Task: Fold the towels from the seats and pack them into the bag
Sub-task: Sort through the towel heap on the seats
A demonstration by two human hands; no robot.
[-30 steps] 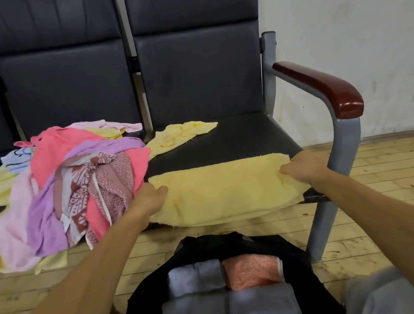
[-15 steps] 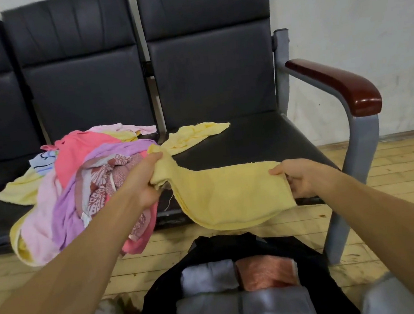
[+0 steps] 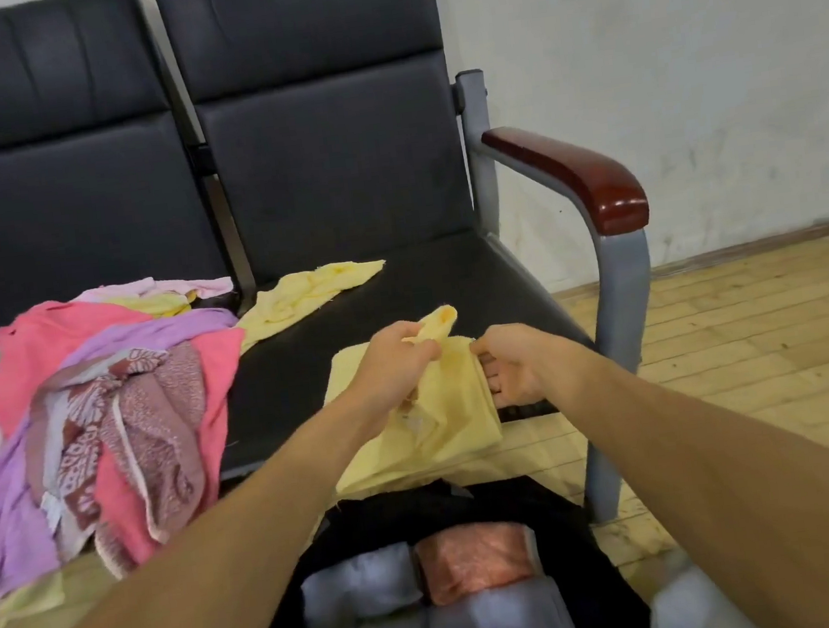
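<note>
Black seats (image 3: pixel 401 305), white wall, wooden floor. Head view: your left hand (image 3: pixel 392 362) and right hand (image 3: pixel 516 364) each pinch the yellow towel (image 3: pixel 445 424), doubled over the right seat's front edge. Loose towel pile (image 3: pixel 102 401): left seat. Black bag (image 3: pixel 326 556), holding folded towels (image 3: pixel 476 559): below that edge.

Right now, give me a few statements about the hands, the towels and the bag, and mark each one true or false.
1. The left hand and the right hand both grip the yellow towel. True.
2. The bag is empty. False: folded grey towels and an orange towel lie in it.
3. A second yellow towel lies crumpled on the seat. True.
4. The towel pile lies on the floor. False: it lies on the next seat, left of the hands.
</note>
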